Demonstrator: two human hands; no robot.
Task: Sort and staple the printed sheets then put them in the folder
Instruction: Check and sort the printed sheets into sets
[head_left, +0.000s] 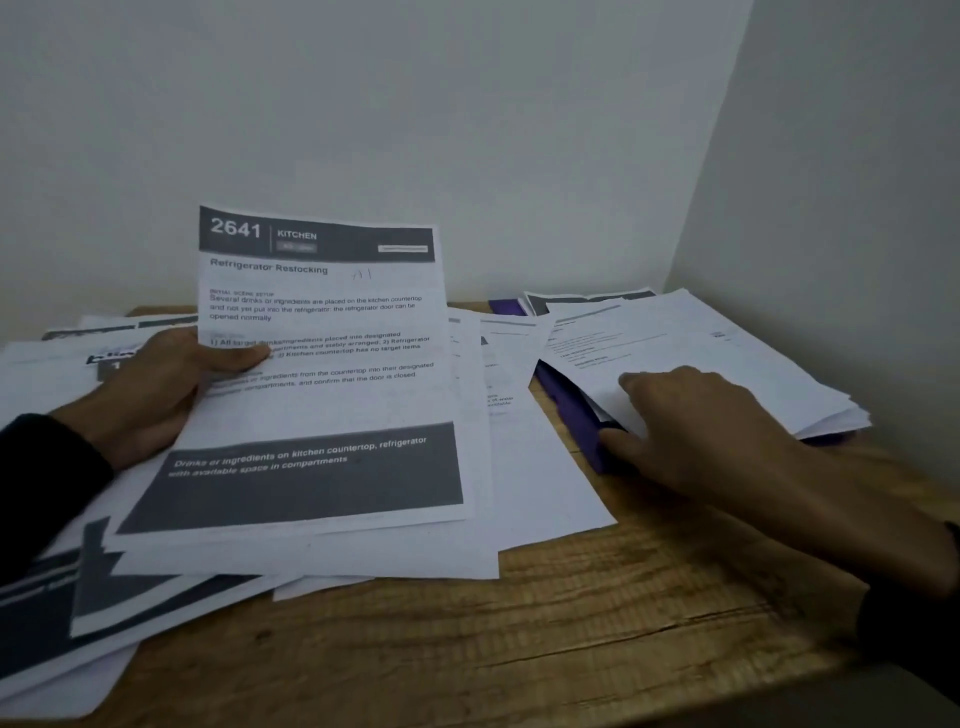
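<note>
Wood-grain worktop (649, 597), set in a corner between pale walls, carries loose printed sheets across most of its left and centre. My left hand (150, 395) holds one printed sheet (322, 374) tilted up off the pile; the thumb lies across its left margin and the remaining fingers (236, 357) are behind the paper, so the sheet is pinched between them. Its dark header reads "2641 KITCHEN", with the title "Refrigerator Restocking" beneath and a dark band of white text near the bottom. Under it the scattered sheets (545, 483) overlap one another, some with dark banners at lower left. To the right lies a purple folder (576, 415), open, with a stack of sheets (727, 358) on it, the stack's far edges fanned. My right hand (711, 431) rests palm down on that stack's near corner, fingers spread loosely, thumb touching the folder's edge. Dark sleeves cover both wrists. No stapler can be identified with certainty.
</note>
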